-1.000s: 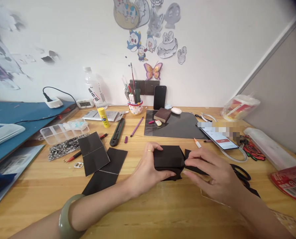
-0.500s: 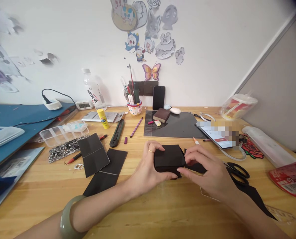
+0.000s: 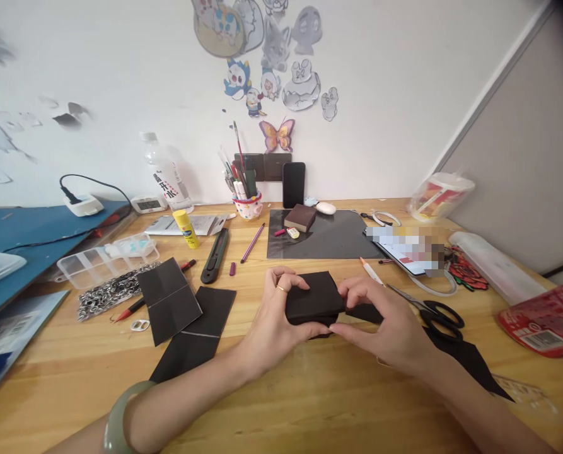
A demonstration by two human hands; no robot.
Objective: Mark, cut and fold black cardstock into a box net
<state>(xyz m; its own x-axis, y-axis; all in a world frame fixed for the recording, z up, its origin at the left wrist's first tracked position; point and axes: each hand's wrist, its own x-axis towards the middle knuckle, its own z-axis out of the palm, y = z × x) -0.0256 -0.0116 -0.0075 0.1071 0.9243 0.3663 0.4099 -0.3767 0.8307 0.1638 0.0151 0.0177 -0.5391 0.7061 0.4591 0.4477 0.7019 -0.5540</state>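
Observation:
A small black cardboard box (image 3: pixel 315 301) is held above the wooden desk. My left hand (image 3: pixel 284 307), with a ring on one finger, is closed around its left end, the thumb along the near side. At the box's right end, the bent fingers and thumb of my right hand (image 3: pixel 378 315) pinch the edge. Its underside is mostly hidden. Left of my hands, two creased black card pieces (image 3: pixel 169 301) (image 3: pixel 215 315) overlap on the desk. More black card (image 3: pixel 473 362) lies under the scissors (image 3: pixel 435 315), beside my right forearm.
A utility knife (image 3: pixel 215 255), a glue stick (image 3: pixel 185 228) and a purple pen (image 3: pixel 253 243) lie or stand beyond my left hand. A dark sheet (image 3: pixel 328 243) bears a brown block (image 3: pixel 301 217). To the right are a phone (image 3: pixel 397 249) and a red packet (image 3: pixel 546 321).
The whole view has shifted slightly, so most things appear farther left. My left hand keeps hold of the box, which is tilted a little differently; my right fingers stay at its right edge.

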